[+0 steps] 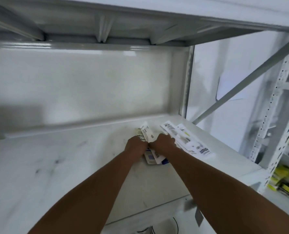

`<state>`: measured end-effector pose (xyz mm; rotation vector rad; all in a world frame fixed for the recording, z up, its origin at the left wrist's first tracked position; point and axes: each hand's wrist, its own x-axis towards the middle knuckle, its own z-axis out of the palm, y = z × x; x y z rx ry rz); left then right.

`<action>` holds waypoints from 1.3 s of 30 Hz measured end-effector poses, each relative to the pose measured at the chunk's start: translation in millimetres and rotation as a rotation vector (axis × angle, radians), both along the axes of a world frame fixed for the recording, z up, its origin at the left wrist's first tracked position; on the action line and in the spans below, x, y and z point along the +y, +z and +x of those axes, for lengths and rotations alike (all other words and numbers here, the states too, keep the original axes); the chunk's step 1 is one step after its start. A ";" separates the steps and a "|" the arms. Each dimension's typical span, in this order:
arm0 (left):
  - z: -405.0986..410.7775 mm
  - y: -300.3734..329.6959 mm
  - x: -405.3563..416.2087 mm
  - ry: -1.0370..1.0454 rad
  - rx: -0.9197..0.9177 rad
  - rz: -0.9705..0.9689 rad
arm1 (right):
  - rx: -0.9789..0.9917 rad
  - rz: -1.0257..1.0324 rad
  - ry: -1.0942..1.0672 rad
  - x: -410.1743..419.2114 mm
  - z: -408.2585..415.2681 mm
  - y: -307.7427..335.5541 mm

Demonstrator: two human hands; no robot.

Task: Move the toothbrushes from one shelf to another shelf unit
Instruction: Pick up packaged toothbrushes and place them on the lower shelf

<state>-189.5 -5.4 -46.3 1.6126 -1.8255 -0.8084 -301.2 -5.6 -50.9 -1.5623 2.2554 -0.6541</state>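
A: Head view. What do the hands hold?

B: The left hand [135,146] and right hand [163,142] meet, knuckles touching, on the white shelf [56,166]; both are curled closed around a bundle of packaged toothbrushes [147,132], whose cards stick out beyond and beneath the fists.

A: Where are other packs, relative to that bundle?

B: A second stack of toothbrush packs [187,141] lies flat just right of the bundle, touching the right hand, near the shelf's right edge; further right, past the perforated upright [275,102], a neighbouring shelf unit [285,184] holds blurred yellow items.
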 end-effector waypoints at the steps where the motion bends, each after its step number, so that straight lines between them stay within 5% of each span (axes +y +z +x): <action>1: 0.1 0.9 -0.3 0.021 0.027 -0.007 | -0.027 -0.006 0.009 -0.9 -0.2 -0.6; 39: 40.3 -5.0 -7.9 0.067 0.690 0.269 | -0.099 0.133 0.005 8.6 15.5 24.4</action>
